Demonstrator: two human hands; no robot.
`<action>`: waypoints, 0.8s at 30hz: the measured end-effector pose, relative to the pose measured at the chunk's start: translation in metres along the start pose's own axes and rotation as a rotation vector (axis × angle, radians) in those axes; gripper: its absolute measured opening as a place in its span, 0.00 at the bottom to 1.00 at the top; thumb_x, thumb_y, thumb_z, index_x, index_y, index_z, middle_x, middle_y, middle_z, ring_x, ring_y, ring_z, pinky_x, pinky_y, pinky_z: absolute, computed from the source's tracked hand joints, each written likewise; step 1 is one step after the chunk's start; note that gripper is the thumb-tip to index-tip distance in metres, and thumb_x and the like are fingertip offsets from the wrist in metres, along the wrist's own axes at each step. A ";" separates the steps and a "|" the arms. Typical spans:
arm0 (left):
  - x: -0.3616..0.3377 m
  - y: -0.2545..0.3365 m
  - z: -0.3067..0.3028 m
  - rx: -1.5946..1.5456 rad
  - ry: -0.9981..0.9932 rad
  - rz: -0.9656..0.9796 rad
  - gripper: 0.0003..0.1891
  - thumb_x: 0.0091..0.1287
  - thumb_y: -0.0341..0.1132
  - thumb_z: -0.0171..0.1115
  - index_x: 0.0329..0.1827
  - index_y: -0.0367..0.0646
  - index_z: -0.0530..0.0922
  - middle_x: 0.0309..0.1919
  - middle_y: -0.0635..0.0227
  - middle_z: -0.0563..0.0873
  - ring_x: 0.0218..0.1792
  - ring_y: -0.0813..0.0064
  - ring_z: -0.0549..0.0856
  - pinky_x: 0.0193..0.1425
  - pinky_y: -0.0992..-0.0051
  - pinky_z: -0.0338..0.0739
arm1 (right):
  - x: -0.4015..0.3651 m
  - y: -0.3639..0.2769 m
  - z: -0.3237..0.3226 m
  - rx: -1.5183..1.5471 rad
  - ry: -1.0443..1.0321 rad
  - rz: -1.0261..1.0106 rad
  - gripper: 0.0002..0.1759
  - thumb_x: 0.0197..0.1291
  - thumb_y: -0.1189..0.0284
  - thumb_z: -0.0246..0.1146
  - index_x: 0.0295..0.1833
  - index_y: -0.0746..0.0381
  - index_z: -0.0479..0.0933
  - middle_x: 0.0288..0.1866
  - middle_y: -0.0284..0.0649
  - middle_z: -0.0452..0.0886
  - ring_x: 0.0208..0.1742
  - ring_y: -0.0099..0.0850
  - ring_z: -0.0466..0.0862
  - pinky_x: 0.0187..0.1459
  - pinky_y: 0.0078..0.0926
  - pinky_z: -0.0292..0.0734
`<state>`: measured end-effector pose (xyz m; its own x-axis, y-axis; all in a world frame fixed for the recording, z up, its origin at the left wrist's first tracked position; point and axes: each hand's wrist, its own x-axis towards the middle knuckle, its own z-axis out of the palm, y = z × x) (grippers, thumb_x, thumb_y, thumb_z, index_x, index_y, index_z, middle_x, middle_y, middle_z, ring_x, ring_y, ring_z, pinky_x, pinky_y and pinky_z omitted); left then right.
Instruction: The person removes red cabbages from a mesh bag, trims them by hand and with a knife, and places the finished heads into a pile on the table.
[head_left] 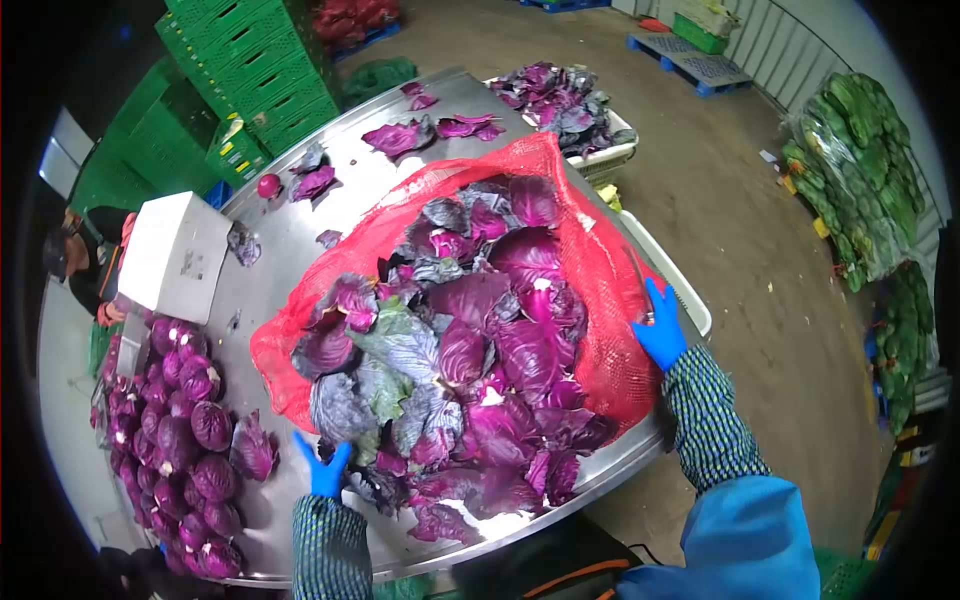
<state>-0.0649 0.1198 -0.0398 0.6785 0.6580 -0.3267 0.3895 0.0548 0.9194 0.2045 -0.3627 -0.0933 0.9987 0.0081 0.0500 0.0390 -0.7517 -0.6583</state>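
Note:
A red mesh bag lies spread on the metal table, its wide mouth turned toward me. Loose red cabbage leaves fill it and spill out over the near edge of the table. Against the bag's right side is my right hand, blue-gloved, with thumb and fingers apart at the mesh. My left hand, in the same kind of glove, has its fingers spread beside the leaves at the lower left. Grey-green outer leaves lie among the purple ones in front of it.
Trimmed red cabbages are heaped on the table's left. A white box stands behind them, near another person. Past the table's right edge are white crates, one full of leaves. Green crates are stacked at the back left.

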 end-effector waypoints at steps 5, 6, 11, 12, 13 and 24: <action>0.052 -0.019 0.076 0.592 -0.234 0.439 0.68 0.30 0.54 0.81 0.70 0.31 0.47 0.66 0.43 0.60 0.67 0.53 0.64 0.71 0.60 0.58 | 0.003 -0.039 0.041 0.283 -0.231 0.147 0.46 0.48 0.67 0.69 0.71 0.62 0.55 0.68 0.59 0.60 0.70 0.45 0.62 0.67 0.35 0.60; 0.042 -0.002 0.094 0.648 -0.197 0.329 0.67 0.30 0.54 0.81 0.70 0.31 0.47 0.66 0.43 0.60 0.67 0.52 0.62 0.71 0.60 0.57 | 0.010 -0.052 0.029 0.245 -0.363 0.230 0.35 0.47 0.68 0.67 0.61 0.66 0.64 0.55 0.53 0.71 0.57 0.42 0.71 0.59 0.34 0.67; 0.040 -0.015 0.178 0.502 -0.246 0.460 0.65 0.34 0.49 0.79 0.71 0.32 0.45 0.67 0.42 0.59 0.68 0.50 0.61 0.72 0.61 0.55 | 0.069 -0.055 -0.083 0.870 -0.289 0.423 0.12 0.42 0.73 0.62 0.34 0.68 0.79 0.28 0.40 0.80 0.31 0.29 0.80 0.35 0.28 0.75; 0.031 -0.006 0.207 0.556 -0.253 0.442 0.63 0.35 0.47 0.78 0.72 0.34 0.45 0.67 0.42 0.59 0.68 0.50 0.61 0.71 0.60 0.56 | 0.076 -0.070 -0.113 0.813 -0.247 0.311 0.13 0.43 0.75 0.61 0.37 0.69 0.78 0.30 0.40 0.80 0.32 0.30 0.81 0.36 0.28 0.76; 0.023 0.002 0.239 0.605 -0.262 0.420 0.62 0.37 0.45 0.76 0.72 0.36 0.45 0.67 0.42 0.59 0.68 0.49 0.61 0.71 0.59 0.56 | 0.086 -0.081 -0.140 0.751 -0.205 0.196 0.15 0.43 0.77 0.59 0.40 0.70 0.77 0.31 0.40 0.81 0.33 0.30 0.81 0.37 0.28 0.77; -0.075 0.084 0.567 0.465 -0.337 0.146 0.60 0.43 0.33 0.70 0.75 0.59 0.36 0.71 0.42 0.50 0.60 0.35 0.67 0.62 0.52 0.67 | 0.233 -0.140 -0.297 0.466 -0.217 -0.276 0.21 0.45 0.77 0.57 0.49 0.68 0.76 0.41 0.37 0.82 0.40 0.26 0.81 0.45 0.25 0.75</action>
<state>0.2697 -0.3509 -0.0619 0.8764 0.3547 -0.3259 0.4579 -0.4034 0.7922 0.4226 -0.4513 0.2331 0.9314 0.3344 0.1434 0.2594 -0.3338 -0.9062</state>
